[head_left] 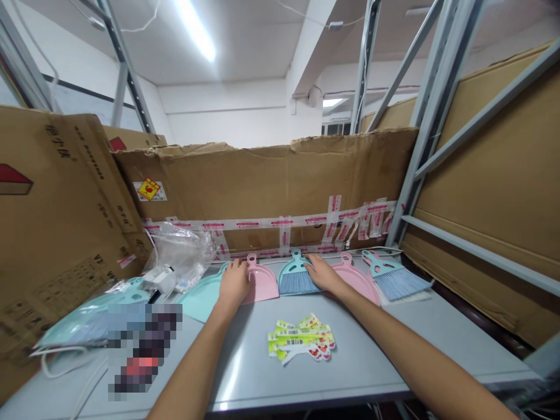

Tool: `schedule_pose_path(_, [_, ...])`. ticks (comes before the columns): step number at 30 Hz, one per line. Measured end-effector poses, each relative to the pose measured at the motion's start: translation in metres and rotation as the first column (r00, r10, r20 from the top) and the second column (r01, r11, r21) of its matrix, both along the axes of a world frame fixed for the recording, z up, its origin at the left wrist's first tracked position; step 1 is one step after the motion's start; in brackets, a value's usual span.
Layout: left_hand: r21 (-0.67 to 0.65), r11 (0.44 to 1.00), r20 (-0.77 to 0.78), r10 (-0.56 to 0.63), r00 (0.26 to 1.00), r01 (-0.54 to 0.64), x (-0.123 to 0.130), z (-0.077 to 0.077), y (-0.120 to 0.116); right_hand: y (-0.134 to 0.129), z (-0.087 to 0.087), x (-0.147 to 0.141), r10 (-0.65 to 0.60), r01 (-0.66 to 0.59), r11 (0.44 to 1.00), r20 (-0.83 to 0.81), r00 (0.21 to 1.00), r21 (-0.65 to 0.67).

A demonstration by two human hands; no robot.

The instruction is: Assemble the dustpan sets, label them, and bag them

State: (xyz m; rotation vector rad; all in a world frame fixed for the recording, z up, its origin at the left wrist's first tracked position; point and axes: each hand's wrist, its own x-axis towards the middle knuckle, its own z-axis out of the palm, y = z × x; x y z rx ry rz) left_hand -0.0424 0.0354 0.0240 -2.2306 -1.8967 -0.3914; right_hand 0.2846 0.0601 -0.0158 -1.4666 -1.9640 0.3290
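A teal dustpan [202, 296] lies on the grey shelf with my left hand [235, 281] curled over its handle end; the fingertips are partly hidden. Against that hand's right side is a pink dustpan [261, 284]. My right hand [322, 272] grips the right edge of a teal hand brush [297, 282] with blue bristles, its thumb over the front. Under my right wrist, a second pink dustpan [353, 279] is partly covered. Farther right rests another teal brush [396, 279], with a pink part behind its handle. Several green printed card labels [301, 338] lie fanned between my forearms.
Clear plastic bags [181, 251] and a white adapter [161, 280] with cables sit at the left, beside a bagged teal set [87, 318]. A blurred dark object [151, 353] is at front left. Cardboard [262, 186] and metal posts [422, 128] border the shelf [245, 373].
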Motion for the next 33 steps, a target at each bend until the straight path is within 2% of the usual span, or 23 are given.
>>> schedule_pose_path(3, [0.043, 0.990, -0.023, 0.132, 0.991, -0.131, -0.024, 0.008, 0.004, 0.002, -0.002, 0.001, -0.017, 0.017, 1.000, 0.029, 0.999, 0.003])
schedule_pose_path(6, [-0.011, 0.963, 0.026, 0.269, 0.963, -0.269, -0.048, 0.009, 0.008, 0.004, -0.002, 0.004, -0.033, 0.033, 0.999, 0.053, 0.998, 0.001])
schedule_pose_path(9, [-0.101, 0.956, 0.071, 0.284, 0.956, -0.276, -0.060, 0.006, 0.013, 0.006, -0.002, 0.010, -0.059, 0.060, 0.998, 0.078, 0.995, -0.010])
schedule_pose_path(13, [-0.126, 0.960, 0.121, 0.266, 0.956, -0.251, -0.061, 0.004, 0.020, 0.007, 0.002, 0.015, -0.086, 0.089, 0.996, 0.097, 0.992, -0.028])
schedule_pose_path(16, [-0.114, 0.967, 0.166, 0.243, 0.956, -0.226, -0.060, 0.012, 0.021, 0.008, 0.006, 0.017, -0.094, 0.098, 0.994, 0.093, 0.991, -0.037])
schedule_pose_path(19, [-0.088, 0.972, 0.214, 0.230, 0.949, -0.216, -0.060, 0.028, 0.016, 0.008, 0.011, 0.017, -0.096, 0.099, 0.994, 0.086, 0.992, -0.035])
schedule_pose_path(23, [0.002, 0.989, 0.401, 0.134, 0.906, -0.147, -0.053, 0.049, 0.004, 0.004, 0.013, 0.007, -0.083, 0.084, 0.996, 0.090, 0.993, -0.009])
schedule_pose_path(26, [0.060, 0.998, 0.572, -0.027, 0.820, -0.010, -0.041, 0.054, -0.001, 0.001, 0.012, -0.010, -0.059, 0.059, 0.998, 0.098, 0.993, 0.011])
schedule_pose_path(28, [0.086, 0.993, 0.678, -0.121, 0.725, 0.086, -0.033, 0.052, -0.002, -0.001, 0.011, -0.024, -0.053, 0.051, 0.999, 0.104, 0.993, 0.018])
schedule_pose_path(31, [0.098, 0.985, 0.781, -0.166, 0.602, 0.144, -0.021, 0.047, -0.004, -0.003, 0.009, -0.041, -0.061, 0.058, 0.998, 0.116, 0.991, 0.027])
schedule_pose_path(33, [0.113, 0.983, 0.802, -0.177, 0.570, 0.146, -0.014, 0.045, -0.006, -0.005, 0.009, -0.047, -0.065, 0.061, 0.997, 0.126, 0.990, 0.036])
